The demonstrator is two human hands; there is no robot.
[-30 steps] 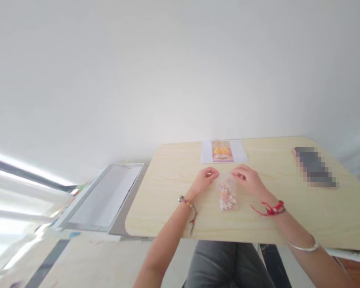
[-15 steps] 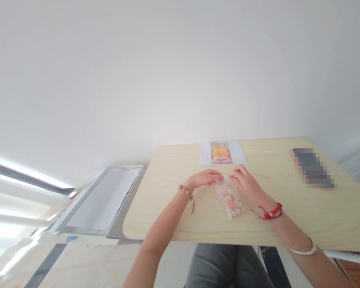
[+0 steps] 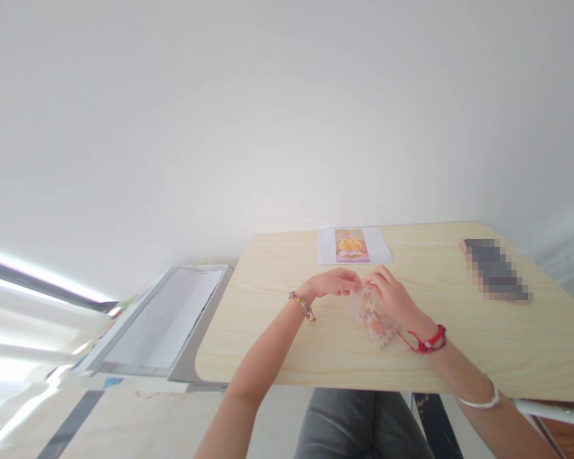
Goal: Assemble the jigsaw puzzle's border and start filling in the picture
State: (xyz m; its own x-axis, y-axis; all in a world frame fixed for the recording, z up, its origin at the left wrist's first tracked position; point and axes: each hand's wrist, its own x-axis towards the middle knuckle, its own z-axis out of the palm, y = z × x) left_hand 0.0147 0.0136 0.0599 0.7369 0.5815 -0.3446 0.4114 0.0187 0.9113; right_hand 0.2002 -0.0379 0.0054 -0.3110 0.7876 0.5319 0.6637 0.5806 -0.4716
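Note:
Between my two hands is a clear plastic bag (image 3: 377,322) of small puzzle pieces, mostly pale with some orange and pink. My left hand (image 3: 337,282), with a beaded bracelet at the wrist, pinches the bag's top edge from the left. From the right, my right hand (image 3: 390,293) grips the same top edge with curled fingers; a red cord bracelet is on that wrist. The bag's lower end tilts to the right, low over the table or touching it; I cannot tell which. Beyond my hands lies a white sheet with a printed picture (image 3: 351,246) of a yellow figure.
The light wooden table (image 3: 249,319) stands against a white wall. A dark, pixelated phone-like slab (image 3: 497,269) lies at its right side. Left of the table, a grey stand (image 3: 198,331) holds a stack of paper (image 3: 167,319). My legs (image 3: 347,421) are under the table's front edge.
My left hand has moved right, bringing my fingertips close together at the bag's top. The bag has swung slightly to the right and looks more bunched.

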